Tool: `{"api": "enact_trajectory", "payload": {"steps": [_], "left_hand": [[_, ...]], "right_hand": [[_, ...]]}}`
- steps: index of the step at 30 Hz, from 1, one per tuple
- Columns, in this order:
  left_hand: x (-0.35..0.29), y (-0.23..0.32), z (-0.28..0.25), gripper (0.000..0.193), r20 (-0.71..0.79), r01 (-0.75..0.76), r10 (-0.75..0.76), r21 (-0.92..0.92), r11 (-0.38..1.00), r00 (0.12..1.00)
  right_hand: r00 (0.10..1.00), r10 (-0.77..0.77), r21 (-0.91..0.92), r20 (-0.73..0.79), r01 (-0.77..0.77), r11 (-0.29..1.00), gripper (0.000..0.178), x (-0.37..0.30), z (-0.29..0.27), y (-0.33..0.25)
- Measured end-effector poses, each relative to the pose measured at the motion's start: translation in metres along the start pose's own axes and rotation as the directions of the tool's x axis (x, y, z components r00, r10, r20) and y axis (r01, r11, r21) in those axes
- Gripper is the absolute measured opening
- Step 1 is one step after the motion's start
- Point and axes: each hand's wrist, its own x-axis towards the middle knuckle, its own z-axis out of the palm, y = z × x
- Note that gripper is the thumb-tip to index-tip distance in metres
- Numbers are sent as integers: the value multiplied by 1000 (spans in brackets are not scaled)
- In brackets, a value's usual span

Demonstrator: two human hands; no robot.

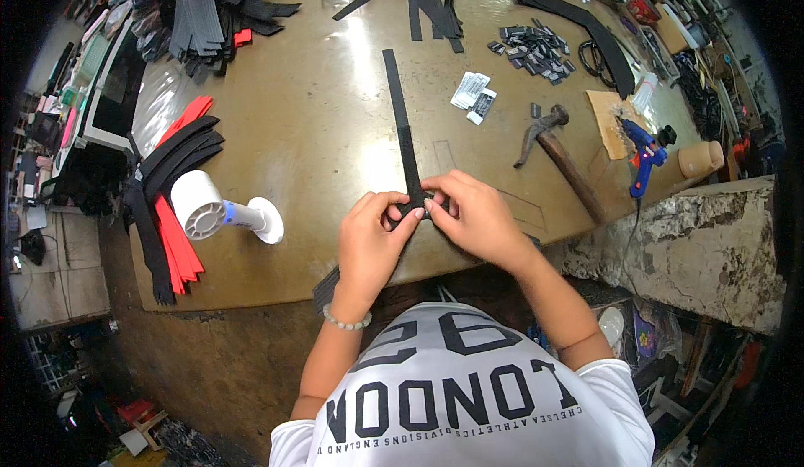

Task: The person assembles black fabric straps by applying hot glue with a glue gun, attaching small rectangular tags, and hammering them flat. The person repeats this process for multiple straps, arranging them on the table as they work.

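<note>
A long black strap (pixel 409 157) lies lengthwise on the table, its far part slightly greyer than the near part. Both of my hands meet at its near end, close to the table's front edge. My left hand (pixel 368 232) pinches that end between thumb and fingers. From the other side, my right hand (pixel 476 220) grips the same end with its thumb and fingertips. A small dark piece shows between the fingertips, but my fingers hide most of it.
Right of my hands lie a hammer (pixel 559 153), white labels (pixel 473 94), a pile of small dark pieces (pixel 536 51) and a blue glue gun (pixel 645 153). On the left are a white spool (pixel 244 216) and red strips (pixel 176 249) with black ones. More black straps (pixel 199 23) lie farther back.
</note>
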Motion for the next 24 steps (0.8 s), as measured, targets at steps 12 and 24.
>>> {"api": "enact_trajectory", "payload": {"steps": [12, 24], "left_hand": [[-5, -2, 1, 35, 13, -15, 13, 165, 986, 1000], [-8, -1, 3, 31, 45, -224, 220, 284, 932, 974]], "right_hand": [[974, 112, 391, 197, -183, 902, 14, 64, -5, 9], [920, -391, -237, -30, 373, 897, 21, 13, -17, 9]]}}
